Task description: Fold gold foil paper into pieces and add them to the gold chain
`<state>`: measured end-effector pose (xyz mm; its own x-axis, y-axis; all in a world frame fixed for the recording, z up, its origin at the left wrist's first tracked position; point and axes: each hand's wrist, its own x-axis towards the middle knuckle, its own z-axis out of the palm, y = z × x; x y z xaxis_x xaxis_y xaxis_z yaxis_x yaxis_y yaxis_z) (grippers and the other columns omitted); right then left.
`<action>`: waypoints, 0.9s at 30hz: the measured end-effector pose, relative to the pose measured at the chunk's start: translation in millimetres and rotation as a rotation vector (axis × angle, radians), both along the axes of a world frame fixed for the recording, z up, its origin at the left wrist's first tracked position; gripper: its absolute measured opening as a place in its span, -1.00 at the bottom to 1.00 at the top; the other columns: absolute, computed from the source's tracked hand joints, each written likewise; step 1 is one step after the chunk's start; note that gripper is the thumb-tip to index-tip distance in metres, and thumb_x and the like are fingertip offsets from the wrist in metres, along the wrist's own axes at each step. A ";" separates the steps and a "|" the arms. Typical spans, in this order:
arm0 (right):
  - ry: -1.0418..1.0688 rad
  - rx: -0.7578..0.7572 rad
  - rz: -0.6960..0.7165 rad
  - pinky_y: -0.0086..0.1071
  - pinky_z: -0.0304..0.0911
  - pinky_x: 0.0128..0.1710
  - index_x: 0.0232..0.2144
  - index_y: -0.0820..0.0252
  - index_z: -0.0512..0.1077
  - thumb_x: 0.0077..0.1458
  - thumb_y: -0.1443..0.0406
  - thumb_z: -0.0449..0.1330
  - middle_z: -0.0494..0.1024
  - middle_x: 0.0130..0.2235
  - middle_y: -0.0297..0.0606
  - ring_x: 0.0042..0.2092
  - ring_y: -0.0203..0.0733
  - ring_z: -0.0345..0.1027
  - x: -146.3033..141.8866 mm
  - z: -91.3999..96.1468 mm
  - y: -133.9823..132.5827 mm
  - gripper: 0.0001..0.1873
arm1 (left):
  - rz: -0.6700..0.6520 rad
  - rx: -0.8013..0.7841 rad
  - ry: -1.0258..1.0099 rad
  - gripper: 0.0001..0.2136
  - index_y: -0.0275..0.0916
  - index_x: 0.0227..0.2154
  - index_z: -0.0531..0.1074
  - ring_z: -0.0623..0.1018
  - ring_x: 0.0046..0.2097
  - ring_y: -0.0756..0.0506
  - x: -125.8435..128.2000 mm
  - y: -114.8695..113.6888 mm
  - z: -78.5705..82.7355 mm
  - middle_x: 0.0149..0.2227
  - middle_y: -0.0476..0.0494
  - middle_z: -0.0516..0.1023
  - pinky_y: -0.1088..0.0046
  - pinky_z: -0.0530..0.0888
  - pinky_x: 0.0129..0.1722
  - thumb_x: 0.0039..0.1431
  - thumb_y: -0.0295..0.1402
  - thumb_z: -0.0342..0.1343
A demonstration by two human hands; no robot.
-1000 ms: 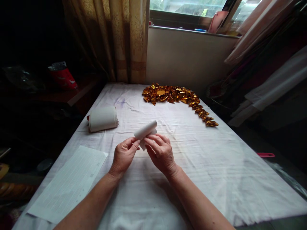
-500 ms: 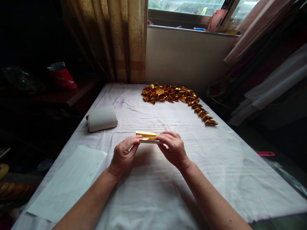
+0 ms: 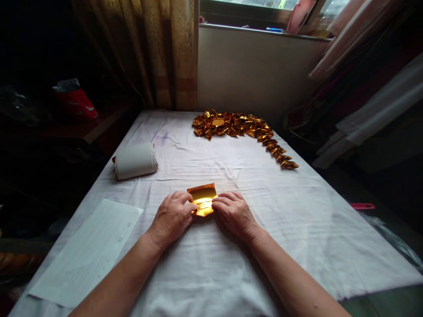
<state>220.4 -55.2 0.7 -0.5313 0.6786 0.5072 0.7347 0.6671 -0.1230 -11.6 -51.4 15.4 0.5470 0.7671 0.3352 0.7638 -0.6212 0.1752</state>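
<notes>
A small sheet of shiny gold foil paper (image 3: pixel 203 196) lies on the white cloth in the middle of the table, its near edge folded with slanted corners. My left hand (image 3: pixel 173 218) grips its left side between thumb and fingers. On the opposite side, my right hand (image 3: pixel 236 215) has its fingers closed on the right edge. Beyond them, a heap of folded gold foil pieces (image 3: pixel 231 124) curves along the far side, trailing into a row at the right. A curled stack of white-backed paper (image 3: pixel 136 161) rests to the left.
A lined sheet of paper (image 3: pixel 89 253) lies at the table's left front. The white tablecloth (image 3: pixel 297 246) is wrinkled. Past the left edge stands a red packet (image 3: pixel 77 102) on a dark wooden surface. Clothes (image 3: pixel 380 110) hang on the right, and a curtain (image 3: pixel 158 53) behind.
The gold foil paper was held raised and nearly edge-on. Now it is lowered to the cloth with its gold face showing, both hands still at its sides. The view has shifted slightly.
</notes>
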 end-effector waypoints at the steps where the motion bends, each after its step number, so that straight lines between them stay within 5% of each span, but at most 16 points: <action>1: 0.006 -0.009 0.004 -0.26 0.17 -0.09 -0.29 0.11 0.52 0.25 0.35 0.12 0.64 -0.22 -0.29 -0.14 -0.18 0.42 0.0 0.4 0.2 -0.83 | 0.017 -0.016 0.021 -0.89 -0.09 -0.30 0.57 0.49 -0.13 -0.17 1.7 -1.8 2.1 -0.22 -0.11 0.55 0.26 0.46 -0.16 0.08 -0.37 0.24; 13: 0.220 -0.312 -0.049 -0.32 0.26 -0.19 -0.40 0.09 0.53 0.14 0.29 0.24 0.61 -0.28 -0.31 -0.24 -0.22 0.44 10.3 -5.2 19.5 -0.92 | 0.148 -0.185 -0.058 -0.84 -0.18 -0.40 0.52 0.49 -0.30 -0.11 9.2 -2.8 0.8 -0.39 -0.08 0.57 0.38 0.35 -0.28 0.24 -0.28 0.09; 18: 0.171 -0.259 -0.189 -0.29 0.22 -0.22 -0.50 0.13 0.45 0.15 0.23 0.23 0.54 -0.33 -0.27 -0.27 -0.17 0.38 2.5 -8.3 20.4 -0.80 | 0.264 -0.242 -0.044 -0.89 -0.19 -0.33 0.48 0.50 -0.31 -0.12 13.9 -1.5 3.2 -0.43 -0.06 0.53 0.38 0.34 -0.29 0.21 -0.29 0.12; 27: 0.111 -0.182 -0.336 -0.28 0.12 -0.21 -0.49 0.12 0.35 0.17 0.21 0.19 0.45 -0.37 -0.27 -0.25 -0.12 0.28 -8.2 -10.6 12.2 -0.79 | 0.236 -0.205 -0.051 -0.79 -0.15 -0.08 0.45 0.50 -0.22 -0.12 13.8 -1.5 -4.9 -0.28 -0.08 0.55 0.36 0.39 -0.19 0.23 -0.37 0.08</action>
